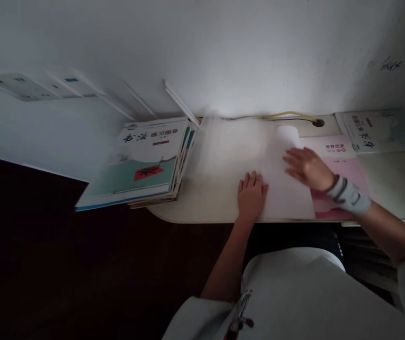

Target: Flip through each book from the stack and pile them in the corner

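At mid-desk, near the front edge: white sheet (287,193) laid partly over a pink book (344,163), far end curling up. Left hand (251,196) flat on its left edge, fingers together; right hand (307,167) palm-down on top, fingers outstretched, loosely apart. Further left, a stack of books (146,165) overhanging the desk (209,198).

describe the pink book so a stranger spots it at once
On the pale desk by the white wall, look to the right half. The pink book lies flat there, partly under the white sheet the right hand presses. It is the only pink cover; the left stack shows white and teal.
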The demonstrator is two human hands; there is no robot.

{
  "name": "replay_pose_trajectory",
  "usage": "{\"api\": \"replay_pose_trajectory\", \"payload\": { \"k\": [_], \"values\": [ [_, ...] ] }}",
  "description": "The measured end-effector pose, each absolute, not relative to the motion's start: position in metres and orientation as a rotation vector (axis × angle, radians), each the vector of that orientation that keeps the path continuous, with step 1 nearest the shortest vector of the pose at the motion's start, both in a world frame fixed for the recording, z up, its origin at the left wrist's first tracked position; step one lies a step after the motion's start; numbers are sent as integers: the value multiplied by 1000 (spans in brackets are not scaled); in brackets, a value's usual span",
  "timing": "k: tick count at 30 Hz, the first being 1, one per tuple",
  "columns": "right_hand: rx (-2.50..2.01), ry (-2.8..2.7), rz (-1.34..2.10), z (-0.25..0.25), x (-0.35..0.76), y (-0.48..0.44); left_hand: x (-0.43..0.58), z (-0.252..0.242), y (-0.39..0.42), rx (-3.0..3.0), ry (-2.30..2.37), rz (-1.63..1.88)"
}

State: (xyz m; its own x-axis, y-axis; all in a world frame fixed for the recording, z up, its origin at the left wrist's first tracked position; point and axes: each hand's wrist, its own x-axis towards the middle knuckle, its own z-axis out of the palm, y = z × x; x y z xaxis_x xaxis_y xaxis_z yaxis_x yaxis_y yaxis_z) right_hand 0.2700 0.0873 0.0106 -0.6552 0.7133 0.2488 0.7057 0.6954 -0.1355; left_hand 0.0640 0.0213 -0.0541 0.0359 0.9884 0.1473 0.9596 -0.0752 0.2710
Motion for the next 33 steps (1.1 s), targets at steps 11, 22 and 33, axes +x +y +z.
{"api": "replay_pose_trajectory", "payload": {
  "k": [11,22,33],
  "values": [
    [-1793,-2467,358,21,238,227,61,-55,20,2164,2058,553],
    [-1879,-2310,357,-11,226,220,58,-50,17,2160,2023,657],
    [-1871,-2304,193,-20,196,215,106,-22,-25,2876,1095,258]
  ]
}}
